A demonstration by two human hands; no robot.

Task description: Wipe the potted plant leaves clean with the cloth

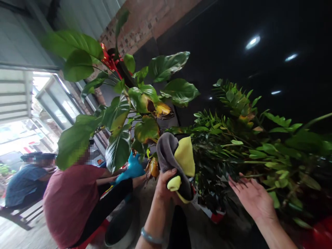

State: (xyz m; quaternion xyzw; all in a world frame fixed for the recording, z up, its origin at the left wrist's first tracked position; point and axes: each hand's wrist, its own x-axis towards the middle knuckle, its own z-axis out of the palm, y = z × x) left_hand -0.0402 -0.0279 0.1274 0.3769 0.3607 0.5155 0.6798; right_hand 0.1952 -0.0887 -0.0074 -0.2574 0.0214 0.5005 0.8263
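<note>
My left hand (166,185) is closed around a bunched cloth (168,152), grey on one side and yellow on the other, held up in front of the plants. A bracelet (150,238) circles that wrist. Lower right, my right hand (252,197) is spread with the palm turned up, its fingertips at the stems of a leafy green plant (228,128). Nothing shows in that palm. Whether the fingers touch a stem I cannot tell. To the left of the cloth rises a broad-leaved plant (147,129) with some yellowed, browned leaves and a red ribbon (110,60).
At left a person in a red shirt (74,204) sits beside a dark bucket (120,224), near a blue object (133,169). Another person in blue (23,183) sits on a bench (23,214) farther back. A dark glossy wall (220,45) stands behind the plants.
</note>
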